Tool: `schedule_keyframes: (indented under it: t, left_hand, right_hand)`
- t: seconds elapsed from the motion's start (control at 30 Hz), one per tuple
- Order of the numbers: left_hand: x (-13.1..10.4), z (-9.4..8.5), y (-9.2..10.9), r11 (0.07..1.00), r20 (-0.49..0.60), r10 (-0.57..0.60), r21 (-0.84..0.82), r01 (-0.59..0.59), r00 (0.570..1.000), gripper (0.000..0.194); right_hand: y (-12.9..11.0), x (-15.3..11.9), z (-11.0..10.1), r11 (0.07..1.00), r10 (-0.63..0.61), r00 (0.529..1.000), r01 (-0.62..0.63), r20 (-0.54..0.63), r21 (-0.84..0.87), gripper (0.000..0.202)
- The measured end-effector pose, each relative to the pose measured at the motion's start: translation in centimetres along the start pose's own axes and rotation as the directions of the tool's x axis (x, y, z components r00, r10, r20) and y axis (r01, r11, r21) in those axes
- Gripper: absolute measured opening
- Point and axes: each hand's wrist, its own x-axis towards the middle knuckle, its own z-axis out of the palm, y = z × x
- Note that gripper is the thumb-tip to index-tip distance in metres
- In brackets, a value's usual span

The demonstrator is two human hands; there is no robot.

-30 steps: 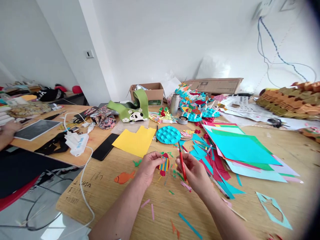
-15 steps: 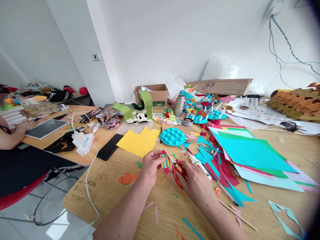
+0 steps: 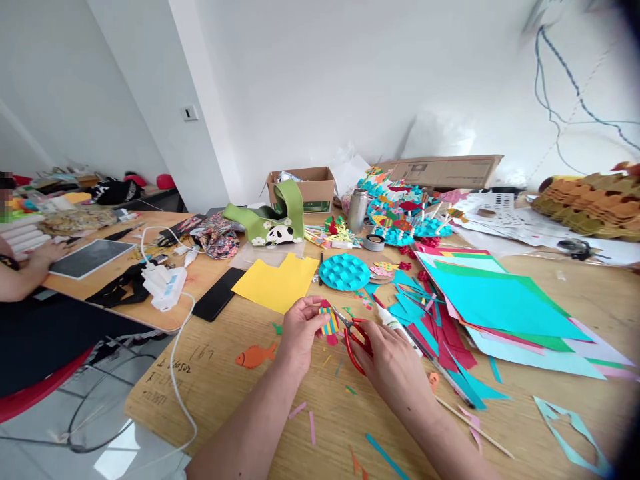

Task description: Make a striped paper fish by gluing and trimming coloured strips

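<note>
Between its thumb and fingers, my left hand (image 3: 303,330) pinches a small striped paper piece (image 3: 329,321), yellow and blue with a dark red part on top. Red-handled scissors (image 3: 353,339) are in my right hand (image 3: 387,353), fingers wrapped round the loops. The scissor blades point up and left at the piece's right edge. An orange paper fish (image 3: 255,356) lies on the wooden table left of my hands. A white glue bottle (image 3: 397,328) lies just beyond my right hand.
Behind my hands are yellow paper (image 3: 275,283) and a woven blue disc (image 3: 345,272). Coloured sheets (image 3: 510,297) are stacked at right, with scraps and a thin stick (image 3: 475,427) nearer. A black phone (image 3: 219,295) and a power strip (image 3: 164,287) lie left. A person's arm (image 3: 23,277) rests farther left.
The whole view has shifted very slightly. Both hands keep nearly the same pose, with the striped piece and the scissors still held.
</note>
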Motion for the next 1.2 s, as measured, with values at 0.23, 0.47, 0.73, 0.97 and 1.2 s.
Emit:
schedule_keyframes:
  t: [0.23,0.47,0.73,0.97,1.2]
  left_hand:
    - [0.02,0.2,0.04,0.999,-0.006,0.032,0.038,-0.031,0.999,0.04]
    - [-0.01,0.26,0.15,0.998,-0.007,0.04,0.039,-0.039,0.999,0.04]
    - [0.03,0.13,-0.01,0.998,-0.012,0.04,0.058,-0.04,0.999,0.04]
    - [0.08,0.06,-0.05,0.997,-0.04,0.054,0.056,-0.052,0.998,0.042]
    - [0.14,-0.01,-0.12,0.997,-0.077,0.073,0.039,-0.07,0.994,0.042]
  right_hand:
    - [-0.13,0.1,-0.05,1.0,-0.006,1.0,0.006,-0.002,-0.026,0.022]
    - [-0.17,0.09,-0.03,0.999,0.003,1.0,-0.003,0.016,-0.033,0.021]
    - [-0.17,0.01,-0.08,1.0,0.001,1.0,-0.001,0.01,-0.031,0.023]
    - [-0.22,0.0,-0.12,0.999,-0.008,1.0,0.008,-0.007,-0.035,0.025]
    - [-0.26,0.01,-0.06,0.999,0.004,1.0,-0.003,0.017,-0.044,0.02]
